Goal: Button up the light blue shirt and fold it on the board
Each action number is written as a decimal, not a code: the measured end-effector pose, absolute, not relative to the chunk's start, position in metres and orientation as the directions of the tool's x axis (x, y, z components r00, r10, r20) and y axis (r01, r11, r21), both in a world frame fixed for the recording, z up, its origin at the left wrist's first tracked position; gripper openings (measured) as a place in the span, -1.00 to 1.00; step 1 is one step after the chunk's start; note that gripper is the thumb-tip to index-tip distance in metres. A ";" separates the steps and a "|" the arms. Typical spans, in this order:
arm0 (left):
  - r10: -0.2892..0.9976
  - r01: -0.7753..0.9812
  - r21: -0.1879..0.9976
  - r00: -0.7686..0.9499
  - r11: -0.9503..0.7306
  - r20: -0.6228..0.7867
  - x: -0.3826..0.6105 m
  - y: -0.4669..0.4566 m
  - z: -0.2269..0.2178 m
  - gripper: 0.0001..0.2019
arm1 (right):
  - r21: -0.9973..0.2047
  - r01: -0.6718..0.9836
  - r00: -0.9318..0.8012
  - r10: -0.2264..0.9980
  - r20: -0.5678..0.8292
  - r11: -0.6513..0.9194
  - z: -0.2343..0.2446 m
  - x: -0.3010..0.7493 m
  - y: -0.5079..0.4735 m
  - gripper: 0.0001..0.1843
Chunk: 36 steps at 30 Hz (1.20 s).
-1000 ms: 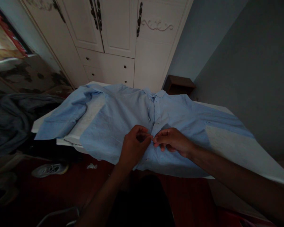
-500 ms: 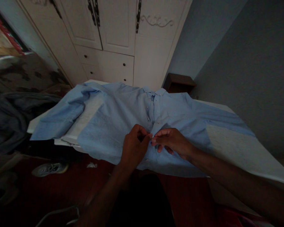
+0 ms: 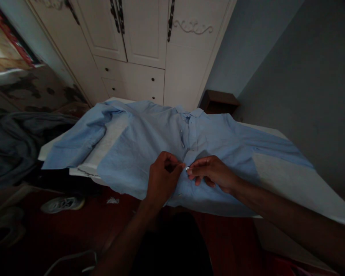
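A light blue button-up shirt [image 3: 149,134] lies spread face up on a white table [image 3: 281,172], its collar away from me and its sleeves out to both sides. My left hand [image 3: 165,174] pinches the front edge of the shirt low on the button line. Close beside it, my right hand [image 3: 208,172] has thumb and index finger pressed together at a small white button [image 3: 188,168]. The fingertips of both hands almost meet there. Higher up, the front is parted, with small buttons along one edge.
A white wardrobe [image 3: 145,46] with drawers stands behind the table. A brown box-like piece [image 3: 221,100] sits by the wall. Dark clothing [image 3: 14,145] is heaped at the left. On the red floor [image 3: 117,218] lie a shoe [image 3: 62,204] and a scrap [image 3: 112,200].
The view has shifted slightly. My hands stay at the same spot on the shirt front, and the white button now shows more plainly at my right fingertips.
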<state>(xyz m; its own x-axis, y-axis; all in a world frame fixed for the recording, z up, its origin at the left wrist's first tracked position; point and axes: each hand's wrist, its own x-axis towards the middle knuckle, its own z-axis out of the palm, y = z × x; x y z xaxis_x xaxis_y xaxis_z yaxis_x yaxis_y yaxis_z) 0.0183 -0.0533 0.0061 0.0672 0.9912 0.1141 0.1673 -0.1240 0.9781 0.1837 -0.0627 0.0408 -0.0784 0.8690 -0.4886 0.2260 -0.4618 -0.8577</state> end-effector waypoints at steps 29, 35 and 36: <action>0.807 0.813 0.192 0.459 -0.550 0.371 -0.030 -0.049 -0.004 -0.65 | -0.213 0.919 -0.283 0.931 0.231 0.333 0.012 0.268 -0.101 -0.38; 0.786 0.822 0.073 0.508 -0.564 0.353 -0.050 -0.051 -0.008 -0.44 | -0.104 0.948 -0.269 0.933 0.241 0.300 -0.015 0.301 -0.130 -0.39; 0.786 0.825 0.062 0.508 -0.561 0.352 -0.052 -0.051 -0.008 -0.41 | -0.092 0.950 -0.269 0.930 0.251 0.300 -0.017 0.304 -0.134 -0.38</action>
<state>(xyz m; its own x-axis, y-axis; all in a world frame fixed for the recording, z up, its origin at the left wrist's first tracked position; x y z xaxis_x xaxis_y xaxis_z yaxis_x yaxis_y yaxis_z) -0.0521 -0.0513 -0.0075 0.5081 0.7858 0.3525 0.8253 -0.5614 0.0618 0.3040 -0.1336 -0.0174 -0.2693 0.9297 0.2513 0.9495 0.2999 -0.0920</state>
